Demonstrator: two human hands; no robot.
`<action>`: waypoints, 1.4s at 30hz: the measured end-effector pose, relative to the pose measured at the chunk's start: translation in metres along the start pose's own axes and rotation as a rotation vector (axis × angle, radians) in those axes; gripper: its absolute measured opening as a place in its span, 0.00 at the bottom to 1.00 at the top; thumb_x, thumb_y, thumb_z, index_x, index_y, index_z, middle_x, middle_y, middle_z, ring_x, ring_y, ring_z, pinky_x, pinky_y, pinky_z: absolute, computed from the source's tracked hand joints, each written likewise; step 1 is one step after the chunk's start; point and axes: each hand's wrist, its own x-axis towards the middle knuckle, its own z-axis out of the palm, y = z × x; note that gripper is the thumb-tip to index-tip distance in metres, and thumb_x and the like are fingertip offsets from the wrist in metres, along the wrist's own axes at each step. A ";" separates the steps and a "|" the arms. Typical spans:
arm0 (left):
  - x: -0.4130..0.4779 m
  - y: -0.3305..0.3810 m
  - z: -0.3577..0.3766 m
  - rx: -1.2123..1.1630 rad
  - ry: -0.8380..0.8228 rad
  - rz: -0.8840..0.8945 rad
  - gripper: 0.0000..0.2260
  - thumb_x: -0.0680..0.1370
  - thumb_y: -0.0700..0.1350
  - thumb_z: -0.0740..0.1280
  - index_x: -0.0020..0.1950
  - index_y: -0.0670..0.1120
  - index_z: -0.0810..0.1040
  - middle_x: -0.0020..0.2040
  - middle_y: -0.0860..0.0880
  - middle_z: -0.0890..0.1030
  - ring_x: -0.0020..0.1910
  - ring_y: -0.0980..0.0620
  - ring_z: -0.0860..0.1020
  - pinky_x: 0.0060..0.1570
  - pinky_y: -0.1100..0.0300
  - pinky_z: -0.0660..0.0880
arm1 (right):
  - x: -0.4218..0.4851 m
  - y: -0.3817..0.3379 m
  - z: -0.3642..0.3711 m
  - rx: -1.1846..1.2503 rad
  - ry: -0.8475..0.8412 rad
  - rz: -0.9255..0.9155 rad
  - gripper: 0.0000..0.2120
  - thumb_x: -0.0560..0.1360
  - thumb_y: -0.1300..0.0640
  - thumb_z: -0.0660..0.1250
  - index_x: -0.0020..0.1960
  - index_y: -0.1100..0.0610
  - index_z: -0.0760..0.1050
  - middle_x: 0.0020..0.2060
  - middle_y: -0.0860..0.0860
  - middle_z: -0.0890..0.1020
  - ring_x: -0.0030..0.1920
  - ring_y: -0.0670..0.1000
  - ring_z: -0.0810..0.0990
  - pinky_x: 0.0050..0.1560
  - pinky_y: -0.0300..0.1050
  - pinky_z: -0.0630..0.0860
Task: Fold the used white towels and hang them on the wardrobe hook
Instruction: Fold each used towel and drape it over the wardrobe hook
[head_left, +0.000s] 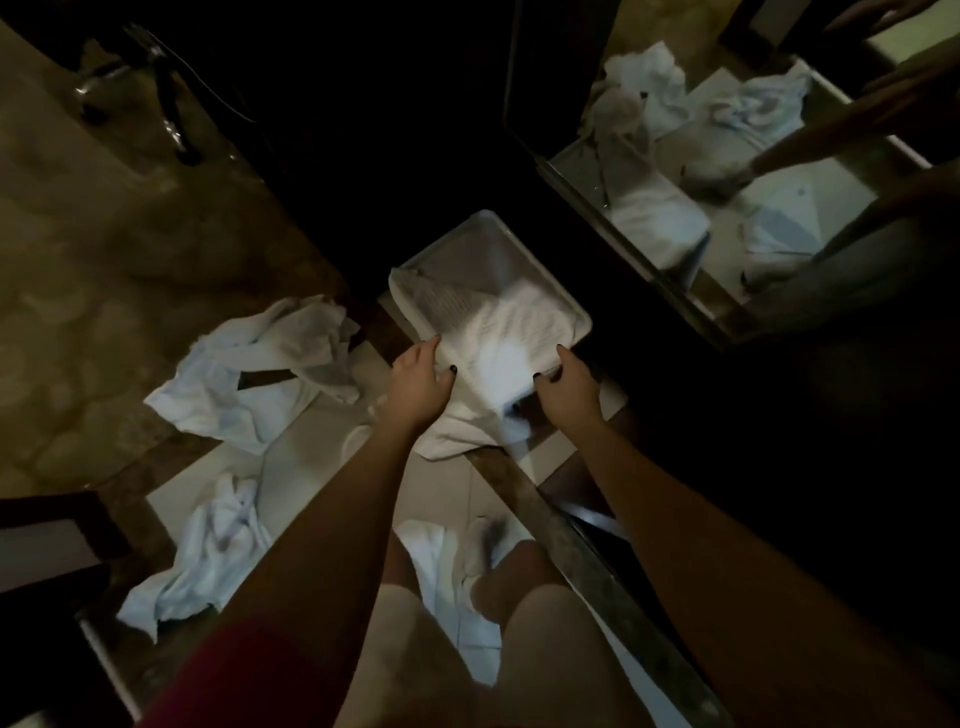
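Note:
A folded white towel (493, 317) hangs in front of me in the dark middle of the head view, its lower end drooping to about knee height. My left hand (418, 379) grips its lower left edge, thumb over the cloth. My right hand (566, 382) pinches the lower right edge. Both arms reach forward side by side. What the towel's top hangs from is lost in the darkness. Crumpled white towels lie on the floor: one (260, 374) at the left, one (208, 556) lower left, one (447, 566) between my legs.
A mirror (727, 197) at the upper right reflects the towels, floor and a person's arm. Dark wardrobe panels fill the centre and right. A metal floor strip (550, 530) runs diagonally past my legs. A dark stand (166, 98) sits at the upper left.

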 end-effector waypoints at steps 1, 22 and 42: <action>0.021 -0.004 0.008 -0.003 -0.013 0.009 0.24 0.81 0.48 0.61 0.76 0.45 0.61 0.73 0.41 0.65 0.72 0.40 0.62 0.70 0.51 0.58 | 0.019 0.004 0.009 0.011 0.000 0.021 0.28 0.79 0.59 0.62 0.77 0.58 0.58 0.74 0.59 0.64 0.72 0.61 0.63 0.72 0.54 0.62; 0.418 -0.200 0.167 0.455 -0.135 0.360 0.30 0.80 0.53 0.61 0.77 0.43 0.56 0.76 0.41 0.59 0.75 0.43 0.56 0.72 0.50 0.56 | 0.413 0.117 0.199 -0.384 0.054 -0.119 0.31 0.80 0.48 0.60 0.79 0.52 0.52 0.77 0.57 0.57 0.76 0.60 0.54 0.74 0.56 0.55; 0.349 -0.205 0.086 0.072 -0.389 0.091 0.18 0.78 0.49 0.68 0.62 0.40 0.74 0.55 0.43 0.79 0.52 0.47 0.77 0.49 0.59 0.69 | 0.319 0.077 0.180 -0.098 -0.014 -0.112 0.20 0.80 0.49 0.63 0.31 0.52 0.64 0.29 0.48 0.72 0.35 0.51 0.73 0.35 0.45 0.61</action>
